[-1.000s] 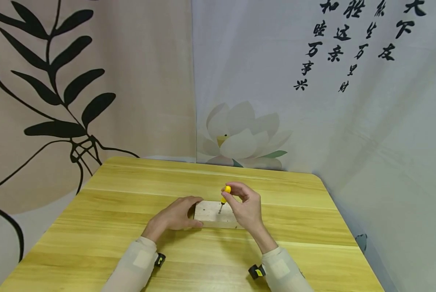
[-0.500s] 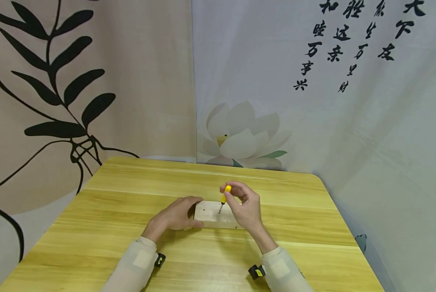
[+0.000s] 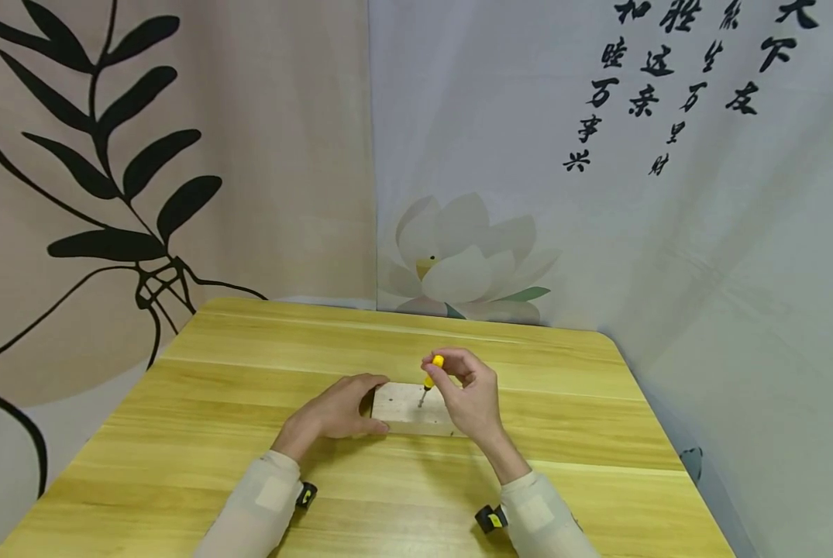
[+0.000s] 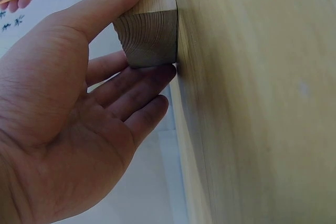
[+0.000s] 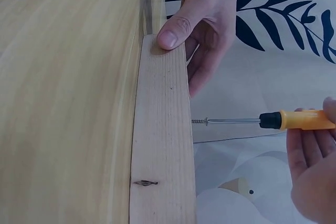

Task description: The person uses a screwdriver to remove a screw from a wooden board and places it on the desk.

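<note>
A pale wooden block [image 3: 405, 415] lies on the table. My left hand [image 3: 335, 407] grips its left end, thumb on the near side and fingers on the far side, as the left wrist view also shows around the end grain [image 4: 149, 38]. My right hand [image 3: 475, 395] pinches the yellow handle of a screwdriver [image 5: 304, 119] between thumb and fingers. The shaft slants down to the block in the head view, its tip at the head of a screw [image 5: 199, 121]. That screw stands partly out of the block's top face, threads showing.
The yellow wood-grain table [image 3: 249, 341] reaches back to hanging cloths, one with dark leaves [image 3: 137, 178] and one with a lotus [image 3: 468, 256] and writing. Each sleeve carries a small black device [image 3: 490, 519] near the wrist.
The screwdriver handle and the right fingers around it have shifted slightly. The left hand and block stay in place, and the head view has moved a little.
</note>
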